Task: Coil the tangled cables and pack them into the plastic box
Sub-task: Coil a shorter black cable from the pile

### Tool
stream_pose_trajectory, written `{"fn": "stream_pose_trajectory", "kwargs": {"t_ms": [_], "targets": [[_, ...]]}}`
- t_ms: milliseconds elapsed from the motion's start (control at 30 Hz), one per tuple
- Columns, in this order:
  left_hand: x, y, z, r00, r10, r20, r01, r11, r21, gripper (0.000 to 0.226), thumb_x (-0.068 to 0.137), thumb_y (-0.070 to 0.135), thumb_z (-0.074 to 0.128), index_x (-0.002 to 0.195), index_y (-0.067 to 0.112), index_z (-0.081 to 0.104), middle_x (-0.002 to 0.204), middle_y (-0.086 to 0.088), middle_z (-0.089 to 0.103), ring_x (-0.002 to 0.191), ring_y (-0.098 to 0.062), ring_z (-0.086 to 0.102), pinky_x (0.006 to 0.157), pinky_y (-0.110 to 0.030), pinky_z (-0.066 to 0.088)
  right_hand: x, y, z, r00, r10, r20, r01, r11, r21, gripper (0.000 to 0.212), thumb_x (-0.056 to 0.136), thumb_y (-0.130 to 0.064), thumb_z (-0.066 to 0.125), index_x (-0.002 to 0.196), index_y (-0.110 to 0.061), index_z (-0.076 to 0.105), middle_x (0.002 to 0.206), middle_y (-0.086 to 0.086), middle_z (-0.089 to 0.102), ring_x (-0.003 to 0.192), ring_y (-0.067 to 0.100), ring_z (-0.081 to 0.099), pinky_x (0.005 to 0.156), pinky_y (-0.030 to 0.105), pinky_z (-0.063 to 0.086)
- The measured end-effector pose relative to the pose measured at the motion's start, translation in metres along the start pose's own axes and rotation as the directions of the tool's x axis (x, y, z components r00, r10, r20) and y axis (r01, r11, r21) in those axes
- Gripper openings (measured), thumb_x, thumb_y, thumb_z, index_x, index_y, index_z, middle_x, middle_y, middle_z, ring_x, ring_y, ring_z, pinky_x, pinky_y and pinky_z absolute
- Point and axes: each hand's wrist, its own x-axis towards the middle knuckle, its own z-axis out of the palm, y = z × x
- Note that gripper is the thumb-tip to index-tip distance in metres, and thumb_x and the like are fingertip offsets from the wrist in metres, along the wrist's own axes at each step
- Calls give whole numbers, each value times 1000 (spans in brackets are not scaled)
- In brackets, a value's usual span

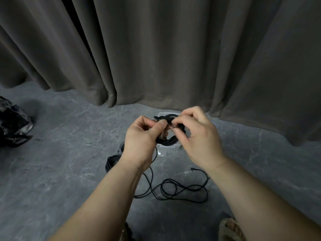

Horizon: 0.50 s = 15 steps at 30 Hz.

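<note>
Nearest to the person, below both hands, a loose black cable (180, 190) lies in open loops on the grey floor (60, 171). One plug end (192, 169) lies apart, on the right, and one strand rises toward the left wrist. I judge that it joins the bundle above, but the wrist hides the joining.

A little further, just beside the left forearm, a coiled black cable (111, 162) rests on the floor, and a small grey coil (121, 147) lies behind it. They look finished, not yet packed.

Then comes the grip itself. The left hand (140, 138) is clamped on a black coil (166, 134): the thumb presses the turns from the front and the fingers curl behind. The right hand (198, 134) pinches the strand at the top of the same coil, where a small shiny connector (173, 126) shows between the fingertips.

To do this step well, I think the left grip should stay firm so the turns do not spring open, while the right hand winds the end tightly around the middle and tucks the connector under a turn. The trailing length should feed without knots.

Directly behind the grip, the clear plastic box (169, 146) stands on the floor, mostly hidden by the hands. Whether it holds any cable I cannot tell. Beyond it hangs a dark curtain (156, 49).
</note>
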Motion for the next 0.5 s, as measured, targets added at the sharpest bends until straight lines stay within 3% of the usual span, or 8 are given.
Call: {"fn": "stream_pose_trajectory", "kwargs": {"t_ms": [100, 167, 300, 400, 500], "targets": [[1, 3, -3, 998, 55, -29, -55, 998, 18, 23, 85, 1, 66, 71, 8, 50, 73, -10, 70, 74, -19, 69, 72, -30, 55, 5, -1, -2, 990, 144, -3, -139, 956, 259, 3, 82, -15, 68, 84, -17, 69, 92, -9, 57, 79, 8, 60, 67, 28, 54], [3, 4, -5, 993, 100, -58, -95, 993, 71, 23, 82, 3, 70, 70, 10, 52, 81, -7, 73, 77, -22, 69, 74, -32, 55, 9, -3, -5, 962, 271, 24, -257, 878, 403, 14, 83, -13, 69, 80, -26, 65, 88, -13, 59, 80, 7, 63, 72, 22, 52], [1, 4, -3, 990, 125, -59, -119, 988, 99, 18, 81, 4, 72, 78, 11, 56, 82, -7, 69, 80, -29, 67, 77, -39, 53, 9, -3, -6, 868, 473, 152, -469, 680, 564, 17, 86, -12, 68, 81, -28, 65, 88, -1, 70, 85, 15, 68, 81, 28, 53], [1, 4, -1, 999, 35, 16, -35, 999, 23, 26, 84, -4, 66, 102, 14, 59, 81, -8, 60, 81, -28, 59, 79, -38, 50, 11, -4, -6, 797, 563, 218, -543, 511, 666, 14, 88, -10, 67, 81, -22, 68, 81, -1, 73, 82, 15, 69, 86, 38, 55], [0, 6, 1, 990, -59, 127, 54, 998, 41, 26, 85, -8, 61, 103, 9, 66, 90, -16, 61, 86, -28, 56, 87, -40, 50, 13, -4, -7, 774, 590, 231, -551, 447, 705, 15, 86, -7, 67, 84, -22, 70, 76, -5, 73, 79, 10, 68, 86, 35, 56]]}}
